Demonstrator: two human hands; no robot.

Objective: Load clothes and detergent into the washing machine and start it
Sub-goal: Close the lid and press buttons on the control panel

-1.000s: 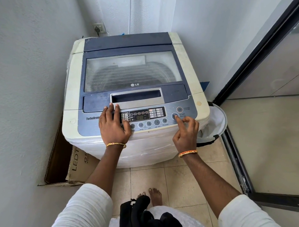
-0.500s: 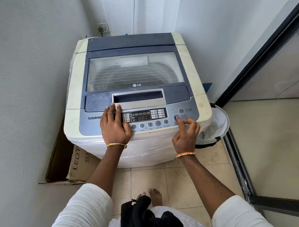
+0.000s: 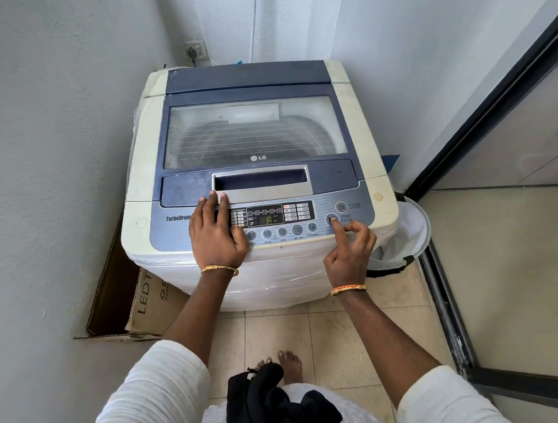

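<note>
We stand before the washing machine [image 3: 257, 180], which sits in a corner between 2 walls with its lid [image 3: 255, 132] down. Our left hand [image 3: 216, 236] lies flat on the control panel [image 3: 322, 219], fingers together, gripping nothing. Our right hand [image 3: 348, 253] presses its index fingertip on the start/pause button [image 3: 332, 219], other fingers curled loosely. A cardboard box [image 3: 141, 300] leans beside the machine.

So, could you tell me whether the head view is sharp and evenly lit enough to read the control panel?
In the head view, soft daylight with no harsh shadows; the START/PAUSE button under the right hand is legible, the small lower labels less so. The lid window looks hazy. Wide-angle distortion bows the door frame.
</note>
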